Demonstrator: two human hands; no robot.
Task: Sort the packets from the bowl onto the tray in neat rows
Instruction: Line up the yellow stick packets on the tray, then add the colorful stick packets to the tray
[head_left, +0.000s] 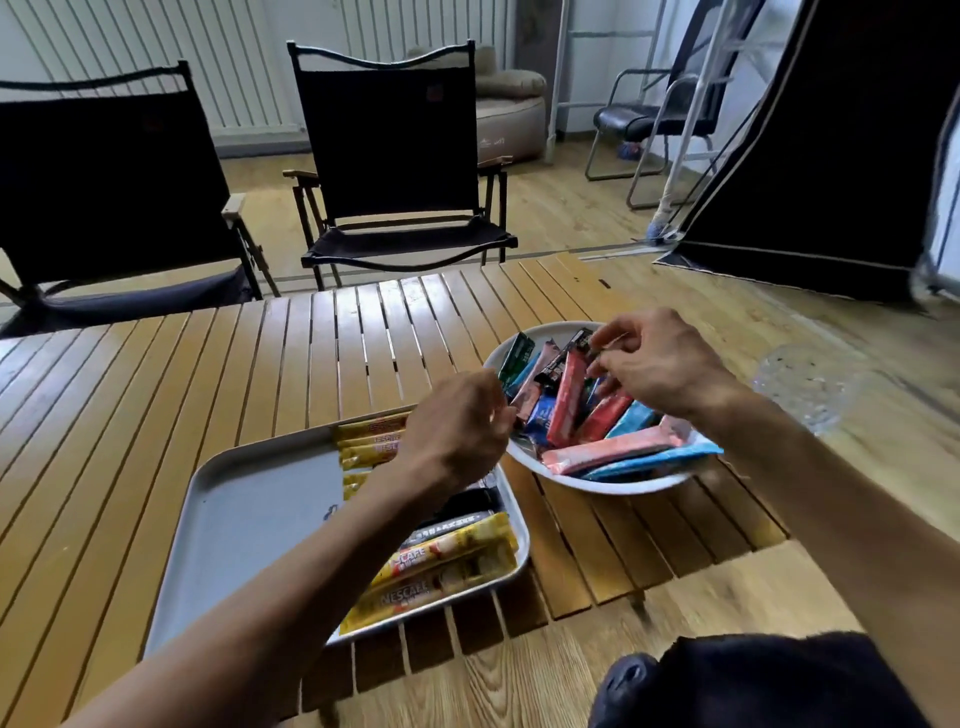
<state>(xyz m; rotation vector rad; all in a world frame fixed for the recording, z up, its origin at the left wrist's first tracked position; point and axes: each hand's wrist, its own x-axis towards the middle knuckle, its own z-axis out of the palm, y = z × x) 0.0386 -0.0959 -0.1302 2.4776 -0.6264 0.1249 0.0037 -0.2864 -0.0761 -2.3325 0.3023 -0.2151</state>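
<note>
A white bowl on the right of the table holds several stick packets: red, pink, blue and green. My right hand is over the bowl, its fingertips pinched on the top end of a black packet. To the bowl's left lies the grey tray, with yellow packets at its far edge and yellow Nescafe packets plus a black one at its near right. Curled at the bowl's left rim, my left hand hovers over the tray; I cannot tell whether it holds anything.
The slatted wooden table ends just right of the bowl. Two black folding chairs stand across it. A clear glass object sits to the right of the bowl. Black fabric panels rise at the far right.
</note>
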